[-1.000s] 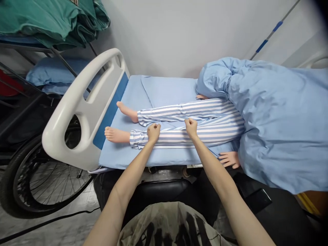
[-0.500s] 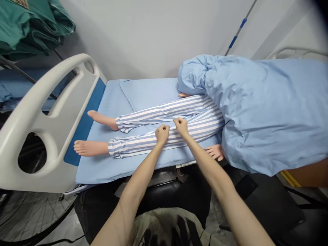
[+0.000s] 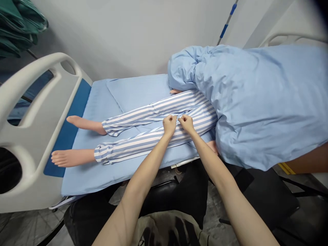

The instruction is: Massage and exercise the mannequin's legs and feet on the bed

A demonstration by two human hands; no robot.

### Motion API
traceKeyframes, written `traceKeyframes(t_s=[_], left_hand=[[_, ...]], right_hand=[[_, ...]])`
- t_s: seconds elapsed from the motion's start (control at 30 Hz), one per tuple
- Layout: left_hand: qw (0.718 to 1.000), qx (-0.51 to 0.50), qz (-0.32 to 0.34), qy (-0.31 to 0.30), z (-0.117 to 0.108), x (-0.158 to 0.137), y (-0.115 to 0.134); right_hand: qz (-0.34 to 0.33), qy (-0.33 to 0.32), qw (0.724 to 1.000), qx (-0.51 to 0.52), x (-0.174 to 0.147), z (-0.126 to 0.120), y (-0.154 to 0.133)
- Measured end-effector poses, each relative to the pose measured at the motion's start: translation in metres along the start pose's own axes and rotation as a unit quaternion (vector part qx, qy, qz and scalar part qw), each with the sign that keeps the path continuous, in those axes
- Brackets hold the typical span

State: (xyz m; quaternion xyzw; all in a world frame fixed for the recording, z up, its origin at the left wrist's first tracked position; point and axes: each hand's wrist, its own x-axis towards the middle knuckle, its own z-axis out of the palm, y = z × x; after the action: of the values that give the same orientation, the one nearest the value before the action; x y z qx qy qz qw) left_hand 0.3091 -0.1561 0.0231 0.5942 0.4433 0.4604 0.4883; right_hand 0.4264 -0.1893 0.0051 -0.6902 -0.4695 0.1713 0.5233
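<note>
Both my hands are fists, close side by side over the nearer leg of a manikin that lies on a bed. My left hand (image 3: 169,125) is curled above the striped trousers (image 3: 138,143) near the knee. Just right of it, my right hand (image 3: 186,123) is closed over the thigh, a small gap between the two. Nothing shows in either fist; whether they touch the cloth I cannot tell. The manikin's bare feet (image 3: 73,158) point left. A light-blue quilt (image 3: 251,99) covers its upper body, and part of its hand (image 3: 212,147) shows under the quilt's edge.
A pale footboard (image 3: 33,184) with a blue panel stands at the left end of the bed sheet (image 3: 89,182). Behind the bed is a wall, with a metal pole (image 3: 223,31) at the right. A dark chair (image 3: 271,198) stands at the lower right.
My fists have come nearer each other, the left moving toward the right along the leg. The view has shifted a little, so the bed and manikin sit further left.
</note>
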Motion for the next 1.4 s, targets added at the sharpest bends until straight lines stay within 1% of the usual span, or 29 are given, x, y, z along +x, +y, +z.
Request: traceKeyframes(t_s=[0.07, 0.13, 0.2, 0.3, 0.37, 0.43, 0.5, 0.53, 0.63, 0.7, 0.8, 0.93, 1.03, 1.13, 1.23, 1.3, 1.37, 1.4], left_hand=[[0.998, 0.050, -0.016, -0.021, 0.017, -0.003, -0.003], [0.993, 0.111, -0.013, -0.047, 0.025, -0.008, -0.008], [0.987, 0.144, 0.005, -0.067, 0.026, -0.011, -0.013], [0.986, 0.153, 0.013, -0.068, 0.025, -0.012, -0.016], [0.984, 0.164, 0.008, -0.062, 0.025, -0.011, -0.016], [0.983, 0.173, 0.002, -0.057, 0.026, -0.011, -0.016], [0.983, 0.175, 0.003, -0.057, 0.026, -0.011, -0.016], [0.983, 0.174, 0.003, -0.058, 0.026, -0.011, -0.016], [0.984, 0.168, 0.002, -0.058, 0.026, -0.012, -0.017], [0.984, 0.168, 0.004, -0.052, 0.027, -0.013, -0.017], [0.983, 0.178, 0.007, -0.045, 0.027, -0.014, -0.016], [0.981, 0.181, 0.024, -0.059, 0.026, -0.017, -0.016], [0.980, 0.184, 0.039, -0.065, 0.024, -0.018, -0.019], [0.981, 0.175, 0.038, -0.072, 0.023, -0.020, -0.020], [0.986, 0.144, 0.033, -0.082, 0.023, -0.019, -0.020], [0.989, 0.106, 0.018, -0.098, 0.020, -0.015, -0.018], [0.994, 0.050, -0.003, -0.099, 0.008, -0.007, -0.015], [0.996, 0.021, -0.012, -0.090, -0.003, -0.002, -0.013]], right_hand=[[0.013, -0.009, 0.999, 0.038, 0.001, -0.005, -0.001], [0.020, -0.011, 0.998, 0.065, -0.001, -0.009, -0.001], [0.011, -0.019, 0.997, 0.071, -0.001, -0.015, -0.001], [-0.019, -0.016, 0.999, 0.040, 0.011, -0.030, -0.007], [-0.043, 0.014, 0.999, 0.006, 0.028, -0.044, -0.009], [-0.054, 0.059, 0.996, -0.034, 0.045, -0.059, -0.007], [-0.037, 0.095, 0.992, -0.076, 0.055, -0.069, 0.004], [-0.026, 0.103, 0.990, -0.097, 0.056, -0.072, 0.012], [-0.030, 0.096, 0.984, -0.144, 0.052, -0.072, 0.035], [-0.042, 0.095, 0.982, -0.157, 0.047, -0.069, 0.044], [-0.027, 0.091, 0.979, -0.183, 0.044, -0.066, 0.041], [-0.018, 0.065, 0.966, -0.250, 0.043, -0.065, 0.033], [-0.014, 0.065, 0.956, -0.284, 0.042, -0.064, 0.033], [-0.003, 0.062, 0.946, -0.317, 0.041, -0.062, 0.033], [0.013, 0.056, 0.933, -0.356, 0.041, -0.059, 0.030], [0.025, 0.048, 0.924, -0.379, 0.040, -0.058, 0.028], [0.030, 0.041, 0.916, -0.398, 0.040, -0.057, 0.028], [0.031, 0.041, 0.913, -0.404, 0.039, -0.057, 0.029]])
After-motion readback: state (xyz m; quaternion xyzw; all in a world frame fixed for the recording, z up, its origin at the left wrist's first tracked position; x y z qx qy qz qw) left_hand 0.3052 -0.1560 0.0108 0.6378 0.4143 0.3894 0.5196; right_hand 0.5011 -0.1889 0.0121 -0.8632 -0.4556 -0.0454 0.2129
